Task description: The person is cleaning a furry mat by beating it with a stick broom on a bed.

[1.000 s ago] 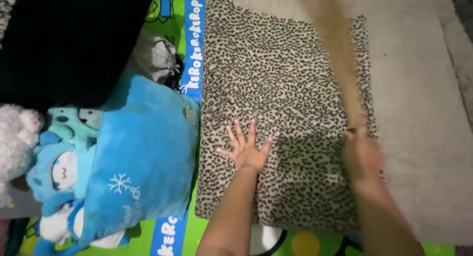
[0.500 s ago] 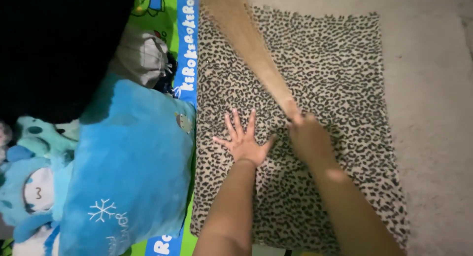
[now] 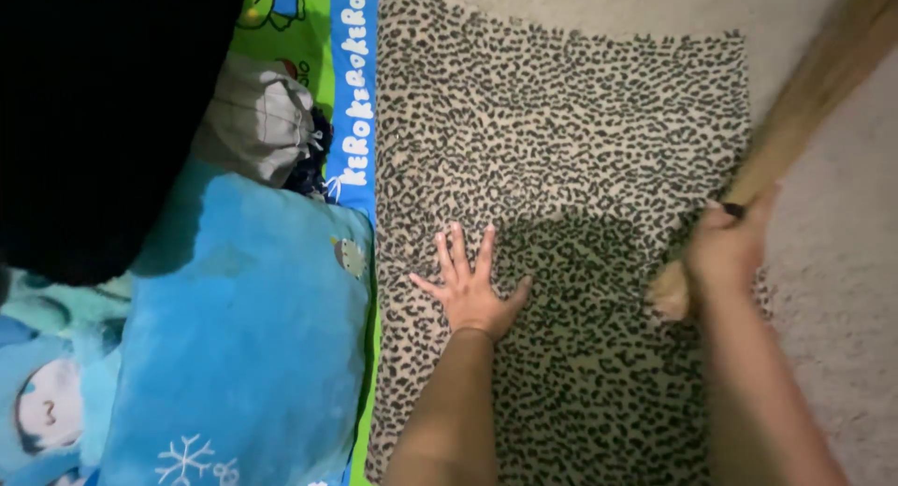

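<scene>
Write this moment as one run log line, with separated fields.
left hand: flat on leopard-print cloth | right hand: gripping tan stick at cloth's right edge | blue pillow: left

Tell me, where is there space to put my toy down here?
The far half of the leopard-print cloth is bare, between the blue band of the green mat and the pale carpet. The carpet is open too. The left hand lies flat mid-cloth; the right hand grips a tan stick at its right edge. Pillows crowd the left.
</scene>
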